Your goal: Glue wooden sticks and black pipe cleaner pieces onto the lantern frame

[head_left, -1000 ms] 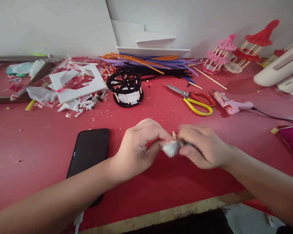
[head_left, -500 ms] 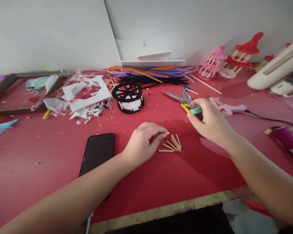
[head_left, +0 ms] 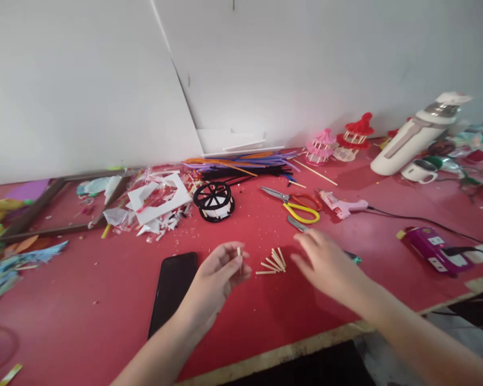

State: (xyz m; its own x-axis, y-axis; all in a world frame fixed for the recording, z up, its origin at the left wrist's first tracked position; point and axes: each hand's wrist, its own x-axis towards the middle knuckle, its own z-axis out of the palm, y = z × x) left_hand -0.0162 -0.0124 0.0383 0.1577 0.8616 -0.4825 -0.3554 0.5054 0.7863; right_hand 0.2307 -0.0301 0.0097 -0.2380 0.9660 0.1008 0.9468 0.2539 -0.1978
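Note:
My left hand point(head_left: 221, 273) pinches a short wooden stick point(head_left: 239, 251) upright between thumb and fingers. Several cut wooden sticks point(head_left: 274, 262) lie fanned on the red table, between my two hands. My right hand point(head_left: 320, 262) hovers at the right of them, fingers apart, holding nothing. Partly hidden beneath it lies a cutting tool with a metal blade point(head_left: 297, 223) and a green-and-black handle point(head_left: 353, 258). Scissors point(head_left: 292, 202) with yellow and red handles rest beyond that hand. Farther back stands a round black frame point(head_left: 214, 201) with spokes on top and short posts.
A phone point(head_left: 173, 289) lies beside my left forearm. A pink glue gun point(head_left: 344, 206), a purple power strip point(head_left: 434, 252), a mug point(head_left: 419, 171) and a leaning white bottle point(head_left: 410, 136) are at right. Pipe cleaners point(head_left: 241, 165) and foam scraps point(head_left: 161, 198) lie along the back.
My right hand has let go of the green-handled cutting tool, now on the table, and come nearer the sticks. My left hand has turned, showing its stick upright. The view has shifted.

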